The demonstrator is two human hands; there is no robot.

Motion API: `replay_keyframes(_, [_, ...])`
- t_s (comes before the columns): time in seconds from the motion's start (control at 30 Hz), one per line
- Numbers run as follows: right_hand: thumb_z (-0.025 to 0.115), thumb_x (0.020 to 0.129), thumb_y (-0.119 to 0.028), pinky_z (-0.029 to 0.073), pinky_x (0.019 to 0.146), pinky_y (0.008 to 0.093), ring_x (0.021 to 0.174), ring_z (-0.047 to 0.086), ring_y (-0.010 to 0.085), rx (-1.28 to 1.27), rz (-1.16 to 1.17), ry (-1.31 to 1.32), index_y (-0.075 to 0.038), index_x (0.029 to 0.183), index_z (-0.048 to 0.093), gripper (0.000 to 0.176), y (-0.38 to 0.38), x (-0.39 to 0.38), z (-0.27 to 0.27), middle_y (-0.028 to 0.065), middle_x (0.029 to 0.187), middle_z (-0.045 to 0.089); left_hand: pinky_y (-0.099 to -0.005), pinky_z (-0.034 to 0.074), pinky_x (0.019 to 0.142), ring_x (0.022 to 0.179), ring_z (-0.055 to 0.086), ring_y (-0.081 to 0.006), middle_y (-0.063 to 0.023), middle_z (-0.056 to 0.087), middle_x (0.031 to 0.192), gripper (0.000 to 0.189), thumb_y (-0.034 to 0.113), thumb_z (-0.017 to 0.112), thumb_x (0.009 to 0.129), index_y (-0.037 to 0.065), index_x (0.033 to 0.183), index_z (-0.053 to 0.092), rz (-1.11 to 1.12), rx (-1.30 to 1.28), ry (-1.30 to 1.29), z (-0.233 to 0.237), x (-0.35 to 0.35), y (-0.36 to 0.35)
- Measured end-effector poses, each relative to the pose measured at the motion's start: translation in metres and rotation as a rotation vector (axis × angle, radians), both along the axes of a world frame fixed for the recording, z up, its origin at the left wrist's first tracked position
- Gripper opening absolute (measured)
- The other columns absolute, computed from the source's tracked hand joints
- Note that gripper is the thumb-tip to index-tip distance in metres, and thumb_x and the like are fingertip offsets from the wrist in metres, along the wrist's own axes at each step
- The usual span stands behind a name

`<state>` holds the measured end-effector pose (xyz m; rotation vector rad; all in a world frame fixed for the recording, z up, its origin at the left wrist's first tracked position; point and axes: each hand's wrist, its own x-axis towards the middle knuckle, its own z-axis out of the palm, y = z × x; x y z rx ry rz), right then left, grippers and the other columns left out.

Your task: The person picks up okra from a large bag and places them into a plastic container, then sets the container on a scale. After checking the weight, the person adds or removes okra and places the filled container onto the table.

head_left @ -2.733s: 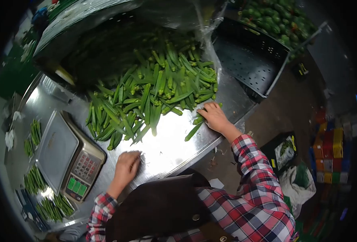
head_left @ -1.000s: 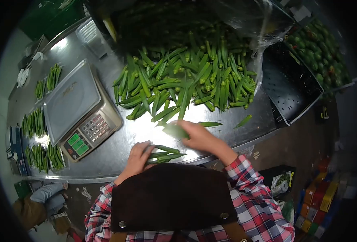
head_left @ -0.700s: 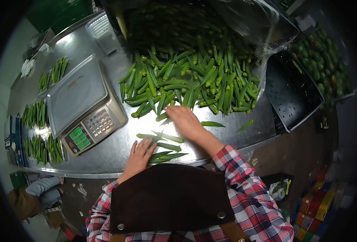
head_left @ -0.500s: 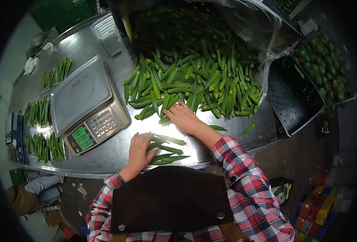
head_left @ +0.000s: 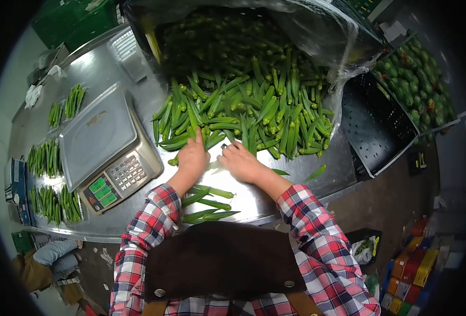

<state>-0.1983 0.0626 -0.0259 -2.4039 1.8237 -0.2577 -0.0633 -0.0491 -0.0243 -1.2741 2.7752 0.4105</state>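
A big heap of green okra (head_left: 275, 105) spills onto the metal table. At its near edge lies my left hand (head_left: 192, 160), index finger stretched forward onto the pods and the hand open. Beside it, my right hand (head_left: 241, 163) has its fingers curled at the heap's edge, with a small dark spot by the fingertips. Whatever those fingers hold is hidden. Several loose okra pods (head_left: 212, 202) lie in a small group close to the apron, below my left hand.
A scale (head_left: 112, 152) with a lit green display stands at left. Okra bundles (head_left: 46, 158) lie beyond it. At right are a black crate (head_left: 383, 124) and a crate of green produce (head_left: 417, 79). A plastic liner (head_left: 343, 79) edges the heap. The table edge (head_left: 322, 197) runs in front.
My left hand has left the loose pods near the apron and moved forward to the heap. My right hand has stayed at the heap's edge, its fingers more curled. The view has shifted slightly.
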Motion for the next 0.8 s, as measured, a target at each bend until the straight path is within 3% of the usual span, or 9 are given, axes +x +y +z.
replay_keyframes(0.1, [0.051, 0.071, -0.007, 0.032, 0.095, 0.0415, 0.098, 0.047, 0.0296, -0.026, -0.031, -0.05, -0.004, 0.097, 0.053, 0.026, -0.005, -0.002, 0.0, 0.0124, 0.092, 0.051, -0.042, 0.049, 0.067, 0.077, 0.059, -0.0338, -0.0204, 0.054, 0.093, 0.067, 0.013, 0.055, 0.073, -0.001, 0.133, 0.028, -0.006, 0.05, 0.252, -0.011, 0.019, -0.009])
replay_keyframes(0.2, [0.059, 0.065, -0.01, 0.034, 0.089, 0.04, 0.095, 0.046, 0.0308, -0.08, -0.122, -0.218, -0.003, 0.098, 0.053, 0.034, 0.003, -0.003, 0.012, 0.0129, 0.093, 0.05, -0.0427, 0.048, 0.069, 0.077, 0.058, -0.0351, -0.0205, 0.054, 0.094, 0.065, 0.013, 0.055, 0.073, -0.001, 0.131, 0.03, -0.066, -0.09, 0.405, -0.038, 0.027, -0.018])
replay_keyframes(0.27, [0.061, 0.065, -0.011, 0.035, 0.087, 0.0393, 0.094, 0.046, 0.031, -0.113, -0.233, -0.367, -0.003, 0.099, 0.053, 0.036, 0.016, -0.002, 0.026, 0.0131, 0.091, 0.049, -0.0428, 0.048, 0.069, 0.079, 0.058, -0.0344, -0.0208, 0.053, 0.095, 0.065, 0.016, 0.057, 0.074, 0.0, 0.131, 0.03, 0.104, 0.013, 0.3, -0.021, 0.014, -0.009])
replay_keyframes(0.33, [0.061, 0.066, -0.011, 0.042, 0.075, 0.0385, 0.085, 0.05, 0.0305, -0.055, -0.294, -0.493, -0.005, 0.102, 0.053, 0.037, 0.036, 0.004, 0.04, 0.0134, 0.09, 0.049, -0.0424, 0.049, 0.068, 0.08, 0.058, -0.0339, -0.0207, 0.053, 0.096, 0.066, 0.018, 0.058, 0.075, 0.001, 0.132, 0.029, 0.233, 0.084, 0.247, -0.01, 0.002, -0.003])
replay_keyframes(0.4, [0.06, 0.066, -0.011, 0.045, 0.069, 0.0389, 0.081, 0.052, 0.0306, 0.093, -0.307, -0.596, -0.006, 0.103, 0.052, 0.038, 0.056, 0.014, 0.051, 0.0132, 0.091, 0.048, -0.0418, 0.049, 0.068, 0.081, 0.058, -0.0337, -0.0214, 0.051, 0.096, 0.068, 0.019, 0.058, 0.076, 0.002, 0.134, 0.026, 0.218, 0.084, 0.211, -0.006, -0.002, -0.002])
replay_keyframes(0.47, [0.06, 0.066, -0.011, 0.046, 0.065, 0.0399, 0.077, 0.054, 0.0313, 0.161, -0.155, -0.622, -0.007, 0.105, 0.052, 0.04, 0.065, 0.033, 0.05, 0.0134, 0.091, 0.05, -0.0417, 0.049, 0.068, 0.082, 0.058, -0.0337, -0.0219, 0.051, 0.097, 0.07, 0.018, 0.058, 0.076, 0.002, 0.135, 0.025, 0.174, 0.056, 0.181, -0.012, -0.002, -0.006])
replay_keyframes(0.6, [0.065, 0.065, -0.014, 0.045, 0.077, 0.0387, 0.088, 0.052, 0.0305, 0.115, -0.047, -0.542, 0.0, 0.103, 0.052, 0.042, 0.063, 0.069, 0.029, 0.0133, 0.09, 0.05, -0.0417, 0.048, 0.075, 0.087, 0.056, -0.0378, -0.0255, 0.049, 0.098, 0.068, 0.009, 0.055, 0.075, 0.0, 0.135, 0.024, 0.134, 0.038, 0.382, -0.034, 0.019, -0.022])
replay_keyframes(0.73, [0.067, 0.066, -0.015, 0.043, 0.065, 0.0409, 0.077, 0.05, 0.0335, -0.227, -0.454, -0.547, 0.001, 0.093, 0.049, 0.036, 0.062, 0.045, 0.019, 0.0157, 0.082, 0.05, -0.0421, 0.043, 0.077, 0.088, 0.051, -0.039, -0.0231, 0.048, 0.097, 0.056, 0.0, 0.048, 0.076, -0.003, 0.129, 0.032, -0.066, 0.024, 0.647, -0.002, 0.074, -0.017])
replay_keyframes(0.8, [0.067, 0.069, -0.014, 0.044, 0.067, 0.0403, 0.08, 0.052, 0.0325, -0.22, -0.764, -0.33, 0.0, 0.096, 0.049, 0.036, 0.056, 0.021, 0.015, 0.0164, 0.084, 0.053, -0.0425, 0.04, 0.079, 0.088, 0.049, -0.0379, -0.0209, 0.047, 0.096, 0.053, -0.003, 0.046, 0.075, -0.001, 0.127, 0.036, -0.157, 0.062, 0.706, 0.029, 0.099, 0.011])
